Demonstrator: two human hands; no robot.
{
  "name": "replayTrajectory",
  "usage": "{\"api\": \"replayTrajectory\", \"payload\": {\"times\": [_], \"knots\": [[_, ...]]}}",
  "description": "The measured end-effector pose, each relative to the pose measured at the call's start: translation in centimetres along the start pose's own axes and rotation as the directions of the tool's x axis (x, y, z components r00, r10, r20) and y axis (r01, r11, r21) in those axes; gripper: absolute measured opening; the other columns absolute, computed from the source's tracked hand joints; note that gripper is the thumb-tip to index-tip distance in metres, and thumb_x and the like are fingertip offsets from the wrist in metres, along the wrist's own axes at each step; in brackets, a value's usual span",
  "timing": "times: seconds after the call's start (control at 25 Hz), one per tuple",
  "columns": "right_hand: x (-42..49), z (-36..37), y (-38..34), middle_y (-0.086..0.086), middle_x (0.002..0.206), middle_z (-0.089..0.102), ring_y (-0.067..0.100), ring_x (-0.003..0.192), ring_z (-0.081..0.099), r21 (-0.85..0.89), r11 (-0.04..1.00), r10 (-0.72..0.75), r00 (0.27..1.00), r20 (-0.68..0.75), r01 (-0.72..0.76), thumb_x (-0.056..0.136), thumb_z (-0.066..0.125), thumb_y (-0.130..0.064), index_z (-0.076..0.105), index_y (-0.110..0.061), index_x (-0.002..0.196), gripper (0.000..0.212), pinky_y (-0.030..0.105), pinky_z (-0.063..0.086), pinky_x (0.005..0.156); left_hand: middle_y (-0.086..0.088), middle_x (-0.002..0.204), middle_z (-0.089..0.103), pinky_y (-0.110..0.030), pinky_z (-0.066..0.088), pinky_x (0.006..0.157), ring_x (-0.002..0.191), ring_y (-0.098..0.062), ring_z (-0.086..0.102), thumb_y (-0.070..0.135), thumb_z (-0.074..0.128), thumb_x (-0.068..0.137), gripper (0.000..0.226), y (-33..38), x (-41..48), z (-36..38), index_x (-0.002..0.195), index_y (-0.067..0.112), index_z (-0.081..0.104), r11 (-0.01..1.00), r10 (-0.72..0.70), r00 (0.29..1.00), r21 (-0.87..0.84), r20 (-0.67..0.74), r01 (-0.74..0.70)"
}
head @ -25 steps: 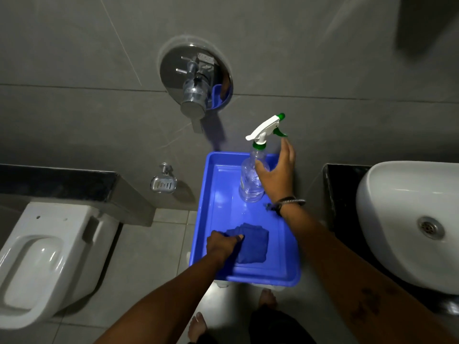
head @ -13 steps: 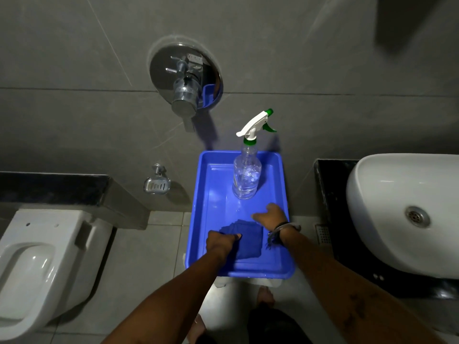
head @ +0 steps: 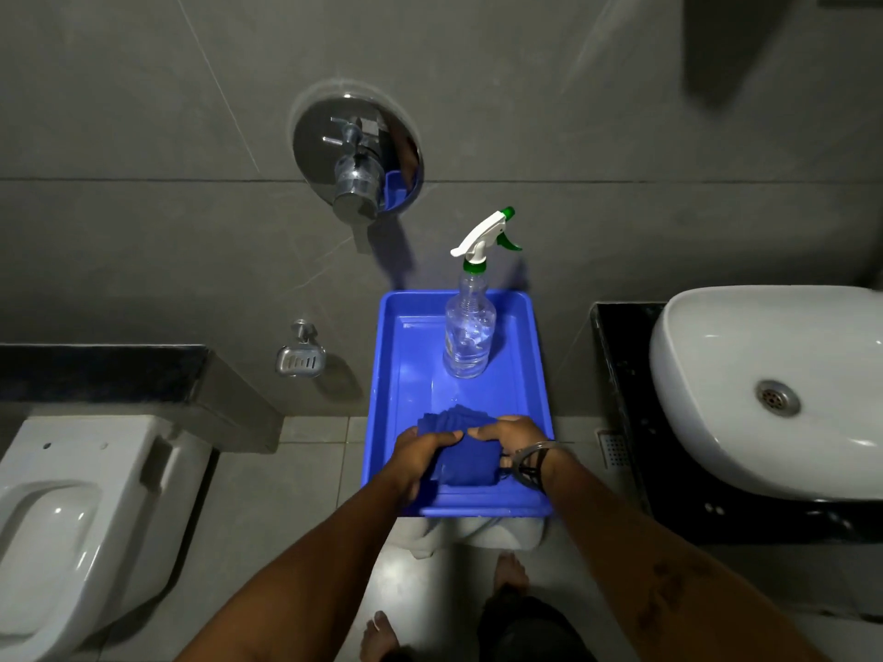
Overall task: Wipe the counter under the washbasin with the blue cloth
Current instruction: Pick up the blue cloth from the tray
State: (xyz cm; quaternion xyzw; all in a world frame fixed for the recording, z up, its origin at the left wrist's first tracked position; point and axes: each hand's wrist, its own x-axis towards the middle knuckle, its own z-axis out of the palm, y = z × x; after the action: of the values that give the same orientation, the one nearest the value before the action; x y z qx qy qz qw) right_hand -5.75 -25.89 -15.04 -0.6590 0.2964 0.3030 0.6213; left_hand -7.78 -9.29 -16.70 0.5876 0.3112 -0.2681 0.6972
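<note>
A folded blue cloth point(head: 459, 452) lies at the near end of a blue plastic tray point(head: 403, 375). My left hand point(head: 420, 453) grips its left side and my right hand point(head: 511, 434) grips its right side and top edge. A clear spray bottle point(head: 469, 334) with a white and green trigger stands upright at the tray's far end, untouched. The white washbasin point(head: 764, 389) sits to the right on a black counter point(head: 621, 389).
A white toilet point(head: 71, 513) stands at the left below a dark ledge. A chrome shower mixer point(head: 356, 155) and a small soap dish point(head: 300, 358) are fixed to the grey tiled wall. My bare feet point(head: 511, 570) stand on the floor tiles under the tray.
My right hand let go of the spray bottle, came down and closed on the cloth's right side. The left hand stayed on the cloth. The bottle stands alone in the tray.
</note>
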Motion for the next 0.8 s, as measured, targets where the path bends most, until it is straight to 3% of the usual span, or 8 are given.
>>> {"api": "replayTrajectory", "payload": {"times": [0.12, 0.24, 0.32, 0.44, 0.52, 0.6, 0.72, 0.8], "knots": [[-2.7, -1.4, -0.1, 0.007, 0.083, 0.076, 0.02, 0.073, 0.073, 0.125, 0.988, -0.094, 0.994, 0.058, 0.086, 0.068, 0.081, -0.011, 0.071, -0.007, 0.085, 0.02, 0.029, 0.06, 0.062, -0.023, 0.122, 0.07, -0.05, 0.052, 0.101, 0.111, -0.039, 0.066, 0.012, 0.075, 0.083, 0.043, 1.5, -1.9, -0.1, 0.122, -0.001, 0.065, 0.989, -0.078, 0.958, -0.103, 0.274, 0.11], [-5.1, -2.5, 0.3, 0.015, 0.093, 0.074, 0.023, 0.078, 0.071, 0.135, 0.973, -0.191, 0.981, 0.019, 0.186, 0.071, 0.08, -0.011, 0.071, 0.005, 0.097, 0.032, 0.033, 0.06, 0.072, -0.021, 0.118, 0.072, -0.046, 0.059, 0.09, 0.104, -0.035, 0.071, 0.014, 0.067, 0.089, 0.028, 1.0, -3.2, 1.4, 0.114, 0.002, 0.07, 0.969, -0.13, 0.873, -0.126, 0.47, 0.212], [-6.7, -3.9, 1.8, 0.016, 0.095, 0.073, 0.02, 0.076, 0.071, 0.18, 0.952, -0.247, 0.969, -0.032, 0.249, 0.074, 0.077, -0.008, 0.071, 0.005, 0.096, 0.026, 0.028, 0.06, 0.066, -0.021, 0.115, 0.073, -0.043, 0.063, 0.081, 0.099, -0.033, 0.073, 0.012, 0.065, 0.09, 0.028, 0.1, -4.3, 3.3, 0.116, 0.002, 0.068, 0.976, -0.139, 0.851, -0.076, 0.507, 0.205], [-9.2, -7.3, 3.3, 0.009, 0.086, 0.071, 0.014, 0.072, 0.069, 0.114, 0.949, -0.278, 0.951, -0.135, 0.294, 0.079, 0.074, -0.019, 0.069, -0.007, 0.084, 0.014, 0.026, 0.057, 0.061, -0.025, 0.119, 0.07, -0.047, 0.06, 0.083, 0.105, -0.039, 0.069, 0.006, 0.07, 0.086, 0.041, -0.9, -5.8, 7.5, 0.125, -0.002, 0.061, 0.995, -0.095, 0.922, 0.022, 0.374, 0.094], [-10.3, -11.4, 3.4, 0.013, 0.081, 0.066, 0.018, 0.07, 0.061, -0.03, 0.945, -0.324, 0.914, -0.242, 0.327, 0.082, 0.071, -0.026, 0.065, -0.007, 0.085, 0.019, 0.028, 0.048, 0.061, -0.026, 0.114, 0.07, -0.046, 0.06, 0.076, 0.098, -0.038, 0.069, 0.002, 0.075, 0.08, 0.041, -1.5, -6.4, 10.8, 0.119, -0.004, 0.063, 0.999, 0.009, 0.978, 0.037, 0.21, -0.017], [-11.2, -16.9, 2.9, 0.016, 0.079, 0.064, 0.017, 0.064, 0.057, -0.108, 0.917, -0.397, 0.853, -0.339, 0.384, 0.084, 0.067, -0.024, 0.067, -0.007, 0.083, 0.018, 0.023, 0.044, 0.055, -0.02, 0.101, 0.071, -0.044, 0.057, 0.077, 0.089, -0.032, 0.068, 0.002, 0.078, 0.079, 0.03, -2.2, -7.0, 14.7, 0.107, 0.0, 0.067, 0.985, 0.167, 0.985, 0.046, 0.038, -0.169], [-12.4, -25.6, 1.8, 0.017, 0.08, 0.067, 0.014, 0.059, 0.06, -0.094, 0.878, -0.458, 0.769, -0.446, 0.469, 0.085, 0.065, -0.017, 0.067, -0.008, 0.076, 0.013, 0.013, 0.045, 0.045, -0.008, 0.089, 0.072, -0.033, 0.053, 0.076, 0.087, -0.025, 0.068, 0.009, 0.074, 0.084, 0.014, -3.5, -8.0, 20.7, 0.097, 0.014, 0.072, 0.845, 0.502, 0.862, 0.253, -0.07, -0.472], [-12.1, -31.3, 1.7, 0.022, 0.08, 0.068, 0.022, 0.062, 0.064, -0.158, 0.85, -0.509, 0.706, -0.493, 0.502, 0.086, 0.064, -0.014, 0.067, -0.005, 0.074, 0.016, 0.012, 0.049, 0.048, -0.002, 0.101, 0.076, -0.025, 0.05, 0.079, 0.095, -0.019, 0.07, 0.009, 0.068, 0.085, 0.029, -5.7, -8.4, 24.9, 0.11, 0.022, 0.072, 0.676, 0.642, 0.766, 0.443, 0.039, -0.589]]}}
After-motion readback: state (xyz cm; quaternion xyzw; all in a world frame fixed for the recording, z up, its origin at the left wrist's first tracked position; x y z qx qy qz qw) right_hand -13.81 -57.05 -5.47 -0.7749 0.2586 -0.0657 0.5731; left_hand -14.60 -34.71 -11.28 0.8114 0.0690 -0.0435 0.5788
